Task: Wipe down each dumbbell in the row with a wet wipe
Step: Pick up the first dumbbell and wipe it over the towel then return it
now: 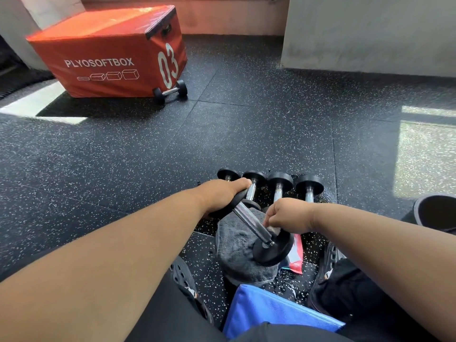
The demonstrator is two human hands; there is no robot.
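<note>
I hold one black dumbbell (251, 224) tilted above a grey towel (234, 245). My left hand (222, 196) grips its far head. My right hand (286, 214) pinches a pale wet wipe (272, 229) against the knurled handle close to the near head; the wipe barely shows under my fingers. Behind my hands, several more dumbbells (280, 185) lie side by side in a row on the floor, their near ends hidden by my hands.
A red and white wipe packet (296, 255) lies right of the towel, a blue pad (271, 309) between my knees. An orange plyo box (106, 53) stands far left with another dumbbell (170, 91) beside it. A grey wall (370, 33) rises far right.
</note>
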